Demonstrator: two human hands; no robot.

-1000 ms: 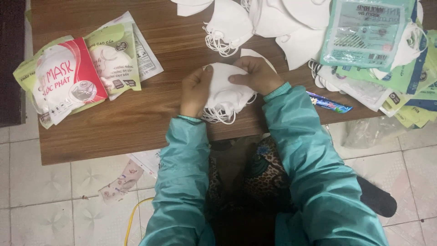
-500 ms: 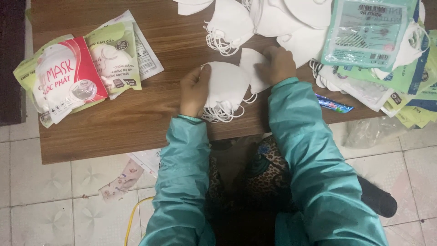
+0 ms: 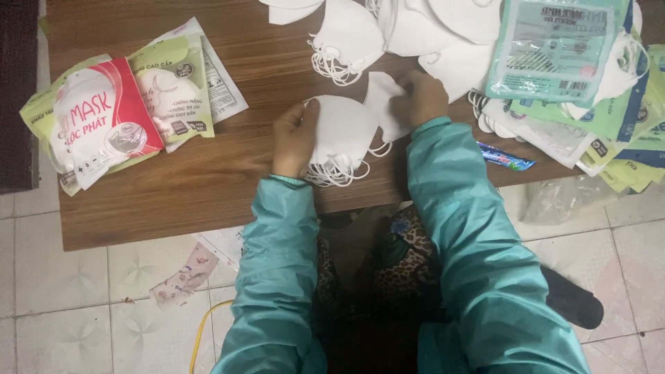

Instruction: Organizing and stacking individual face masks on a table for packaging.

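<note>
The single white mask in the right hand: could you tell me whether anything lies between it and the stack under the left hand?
Nothing visible does. The mask in the right hand already overlaps the stack held by the left hand.

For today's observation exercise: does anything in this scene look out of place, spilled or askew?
Yes. A patterned wrapper and a sheet of paper lie on the tiled floor below the wooden table edge, as if fallen. On the right, packets overhang the table's edge. The mask stack under the left hand looks tidy.
</note>
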